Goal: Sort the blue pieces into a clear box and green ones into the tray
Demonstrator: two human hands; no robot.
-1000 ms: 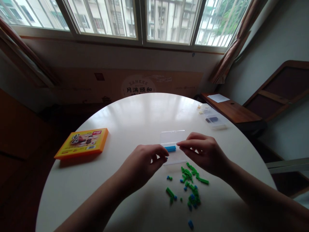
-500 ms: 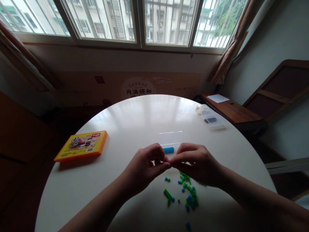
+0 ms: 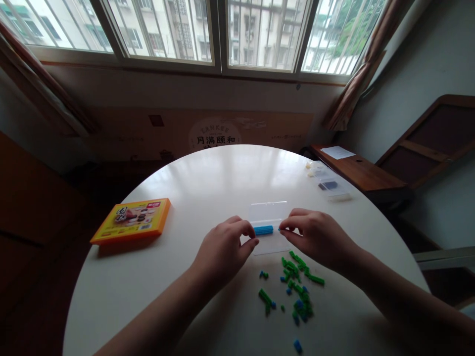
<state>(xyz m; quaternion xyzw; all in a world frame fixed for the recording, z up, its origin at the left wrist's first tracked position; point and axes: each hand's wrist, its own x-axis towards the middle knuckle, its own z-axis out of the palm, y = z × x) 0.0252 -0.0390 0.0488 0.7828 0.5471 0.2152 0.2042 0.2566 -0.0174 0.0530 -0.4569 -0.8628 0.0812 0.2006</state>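
Note:
My left hand hovers over the white round table with thumb and fingers pinched together; what is in them, if anything, I cannot make out. My right hand is pinched too, with something tiny and bluish at its fingertips. Between the hands lies a row of blue bricks inside an open clear plastic box. A scatter of small green and blue bricks lies just in front of the hands.
An orange box with a printed lid lies at the table's left. Small clear containers sit at the far right edge. A wooden side table with a paper stands beyond. Windows run along the back wall.
The hands met fingertip to fingertip half a second ago and have now drawn apart, each to one end of the blue row in the box.

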